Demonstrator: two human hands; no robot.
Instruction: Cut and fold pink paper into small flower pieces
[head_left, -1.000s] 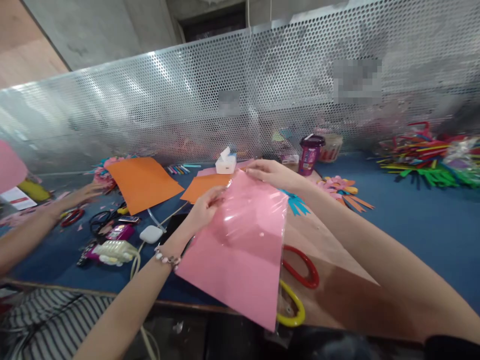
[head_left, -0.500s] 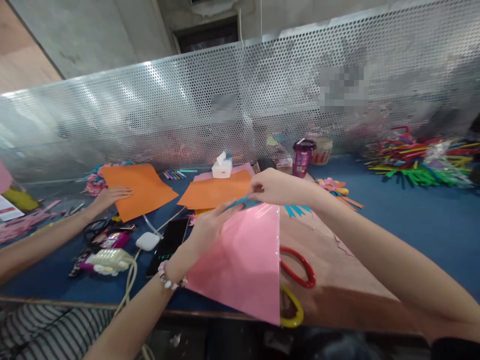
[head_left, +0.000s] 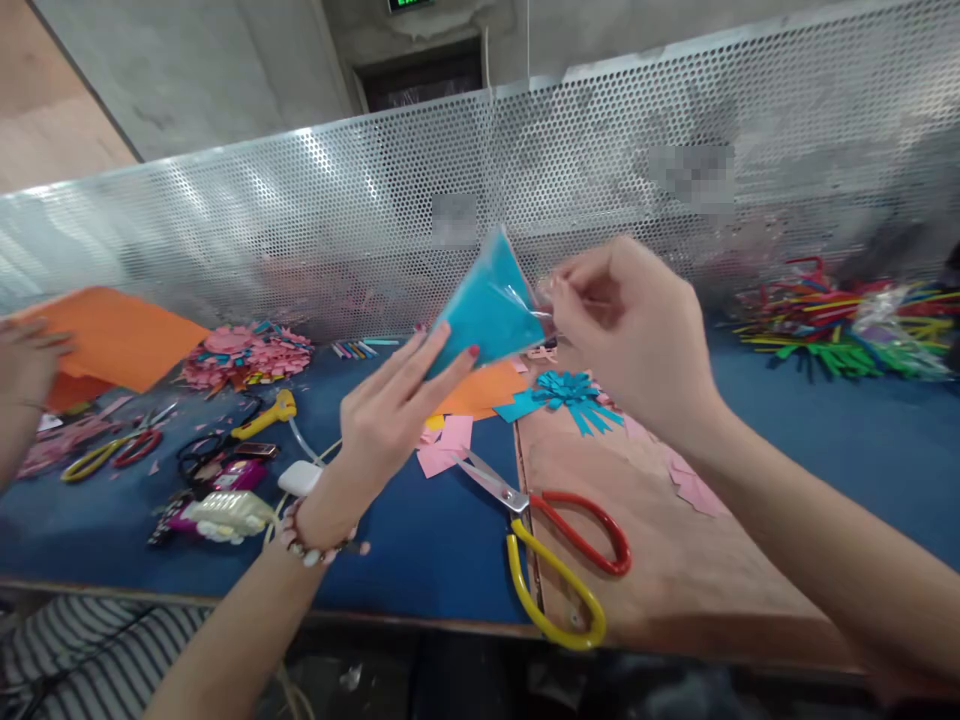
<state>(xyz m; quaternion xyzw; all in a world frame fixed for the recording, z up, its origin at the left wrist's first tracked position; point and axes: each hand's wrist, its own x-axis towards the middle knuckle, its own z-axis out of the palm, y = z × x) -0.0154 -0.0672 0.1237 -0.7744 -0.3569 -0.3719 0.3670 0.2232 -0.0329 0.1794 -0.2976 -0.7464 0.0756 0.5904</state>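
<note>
Raised above the table is a clear plastic packet with blue paper [head_left: 489,312] in it, tilted with a corner pointing up. My left hand [head_left: 394,405] grips its lower left side, thumb and fingers closed on it. With bent fingertips my right hand [head_left: 637,330] pinches the loose clear plastic at the packet's right edge. Below them on the table lie open scissors [head_left: 517,500] with one red and one yellow handle. Just behind, a bunch of cut blue paper strips [head_left: 570,392] rests near pink paper pieces [head_left: 448,445] and orange sheets [head_left: 480,390].
At the left, another person's hand [head_left: 30,360] holds orange paper [head_left: 124,330]. Nearby are a pink paper heap [head_left: 244,350], more scissors [head_left: 124,448], a yellow glue gun [head_left: 268,415] and a white charger [head_left: 300,478]. Colourful pipe cleaners [head_left: 840,320] lie far right, before a perforated metal screen [head_left: 390,200].
My hands have lifted the packet off the table and turned it, so its blue side shows instead of pink. The scissors are uncovered. The other person's orange paper has moved left.
</note>
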